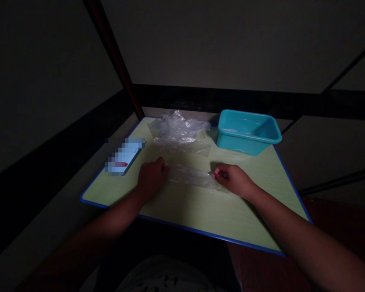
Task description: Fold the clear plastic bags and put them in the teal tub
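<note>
A clear plastic bag [190,176] stretches flat between my two hands, low over the middle of the table. My left hand [152,175] is closed, pinching the bag's left end. At the other end my right hand [232,178] pinches the bag between thumb and fingers. Just beyond lies a crumpled heap of clear plastic bags [179,127], some of them spread flat toward me.
The small table [182,211] has a pale top and a blue edge. A turquoise plastic basket [243,144] stands at its back right. On the left side lies a phone [124,156] with its screen lit. Walls rise behind and to the left.
</note>
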### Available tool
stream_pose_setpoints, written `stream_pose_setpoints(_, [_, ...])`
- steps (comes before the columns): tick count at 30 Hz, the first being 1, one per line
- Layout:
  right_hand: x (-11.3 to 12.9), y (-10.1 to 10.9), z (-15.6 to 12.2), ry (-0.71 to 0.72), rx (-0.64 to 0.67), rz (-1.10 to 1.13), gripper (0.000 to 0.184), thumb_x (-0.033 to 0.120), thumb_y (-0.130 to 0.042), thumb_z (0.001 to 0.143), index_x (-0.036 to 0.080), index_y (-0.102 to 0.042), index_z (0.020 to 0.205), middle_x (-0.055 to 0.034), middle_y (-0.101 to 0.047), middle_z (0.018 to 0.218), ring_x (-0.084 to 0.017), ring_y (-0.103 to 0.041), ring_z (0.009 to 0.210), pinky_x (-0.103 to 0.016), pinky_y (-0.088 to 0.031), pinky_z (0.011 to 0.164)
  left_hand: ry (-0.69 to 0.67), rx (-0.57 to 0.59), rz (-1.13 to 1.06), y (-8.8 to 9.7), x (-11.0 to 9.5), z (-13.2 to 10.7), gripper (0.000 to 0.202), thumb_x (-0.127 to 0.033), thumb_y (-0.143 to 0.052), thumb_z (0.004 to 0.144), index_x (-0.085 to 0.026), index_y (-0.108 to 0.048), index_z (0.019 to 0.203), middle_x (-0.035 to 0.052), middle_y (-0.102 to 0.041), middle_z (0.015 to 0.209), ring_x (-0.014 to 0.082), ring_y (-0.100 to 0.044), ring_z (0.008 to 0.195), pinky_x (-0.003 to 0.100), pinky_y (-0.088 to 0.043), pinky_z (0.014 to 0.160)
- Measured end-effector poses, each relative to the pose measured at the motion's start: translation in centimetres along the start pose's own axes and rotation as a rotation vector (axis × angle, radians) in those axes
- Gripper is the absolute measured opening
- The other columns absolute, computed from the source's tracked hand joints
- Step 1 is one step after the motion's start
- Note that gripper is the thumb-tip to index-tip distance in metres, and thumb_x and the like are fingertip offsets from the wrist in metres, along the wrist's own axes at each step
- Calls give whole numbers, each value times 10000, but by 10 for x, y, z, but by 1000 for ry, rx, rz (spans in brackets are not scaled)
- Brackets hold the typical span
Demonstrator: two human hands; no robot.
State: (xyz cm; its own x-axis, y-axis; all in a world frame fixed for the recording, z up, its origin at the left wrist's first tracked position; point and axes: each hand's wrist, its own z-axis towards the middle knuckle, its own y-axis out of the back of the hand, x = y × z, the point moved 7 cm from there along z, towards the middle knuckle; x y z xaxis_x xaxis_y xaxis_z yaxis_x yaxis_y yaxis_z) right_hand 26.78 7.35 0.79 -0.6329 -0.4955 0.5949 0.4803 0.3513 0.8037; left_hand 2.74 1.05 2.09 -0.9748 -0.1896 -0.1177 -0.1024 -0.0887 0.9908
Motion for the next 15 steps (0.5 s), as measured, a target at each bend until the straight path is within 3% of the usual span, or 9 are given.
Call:
stream_pose_setpoints(12, [3, 2, -1, 23, -11, -34, 147, 278, -529, 830, 196, -600, 731, 1, -589, 564, -136, -492, 513, -244, -301, 528, 30, -25, -53, -4, 6, -1, 195, -366, -491, 935, -199, -545, 1018, 33, -682, 761, 230, -660, 724, 287, -395, 620])
stream_pose_setpoints(15, [4, 1, -1, 32, -14, -32, 149, 277, -536, 831, 200, -599, 719, 3, -591, 561, -136, -494, 514, -244, -299, 531, 7, -62, -77, -1, 6, -1, 211, -352, -499, 925, -194, -556, 1054, 59, -692, 859, 238, -657, 796, 307, -433, 680])
